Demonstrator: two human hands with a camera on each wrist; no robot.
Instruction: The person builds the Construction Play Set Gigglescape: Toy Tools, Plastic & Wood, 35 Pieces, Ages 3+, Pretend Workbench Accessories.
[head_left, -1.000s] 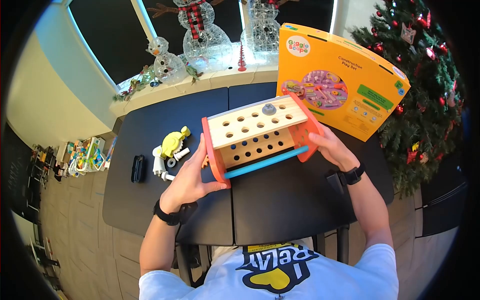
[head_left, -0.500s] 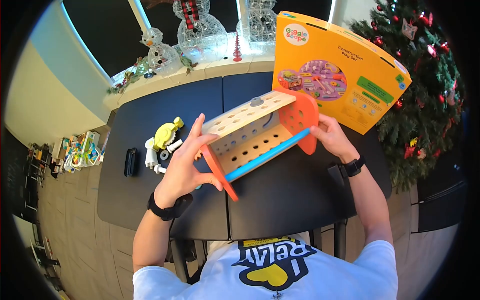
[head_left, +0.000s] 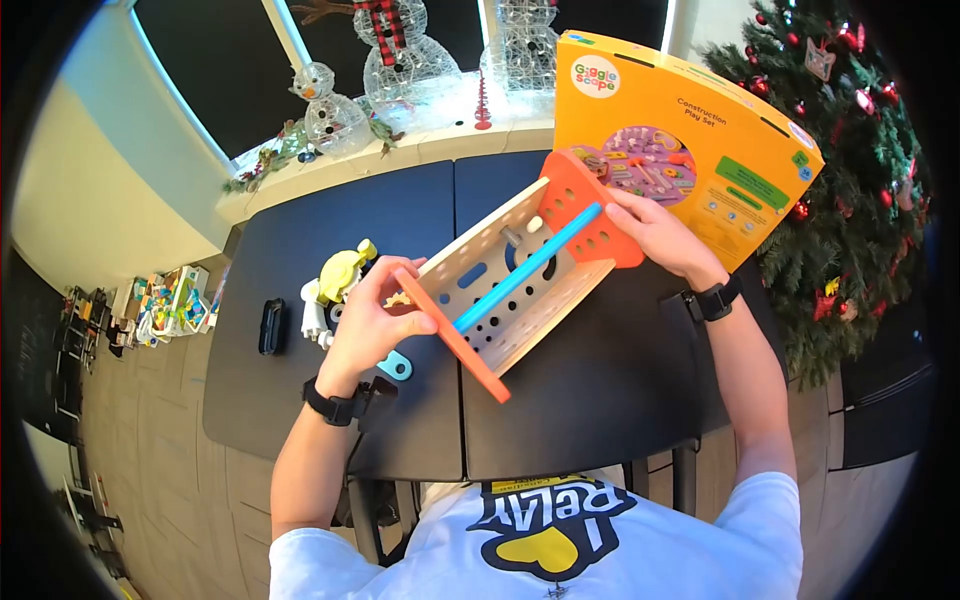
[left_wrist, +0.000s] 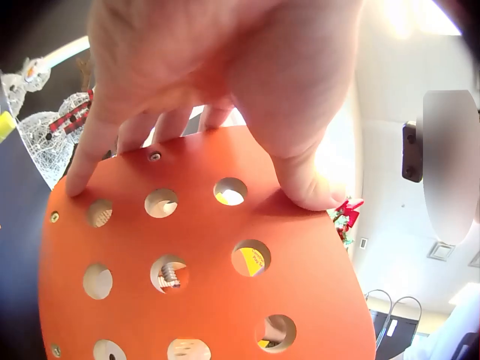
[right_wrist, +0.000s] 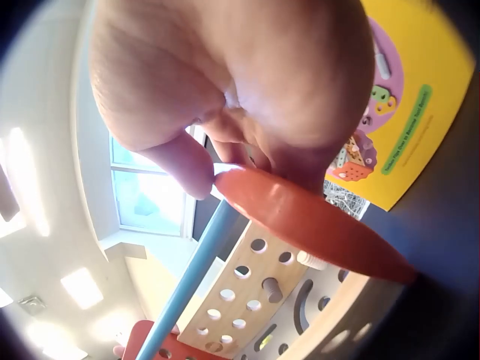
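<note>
Both hands hold a wooden toy toolbox (head_left: 560, 308), tilted with its open side toward me. A blue rod (head_left: 530, 268) joins its two orange-red end panels. My left hand (head_left: 372, 328) grips the left end panel (left_wrist: 202, 232), fingers over the top edge and thumb on its side, as the left wrist view shows. On the far side my right hand (head_left: 660, 238) grips the other end panel (right_wrist: 300, 217), its thumb close to the rod's end. A grey peg (right_wrist: 272, 289) pokes through a perforated wooden panel inside.
Left of the toolbox on the black table (head_left: 400, 435) lie a yellow toy piece (head_left: 340, 270), white pieces (head_left: 313, 320), a turquoise strip (head_left: 397, 366) and a black case (head_left: 272, 326). A yellow play set box (head_left: 640, 110) stands behind at right, near a decorated tree (head_left: 850, 200).
The toolbox has tipped so that its pegged top faces away and its inside shows. Its right end has risen and its left end has dropped; both hands keep hold.
</note>
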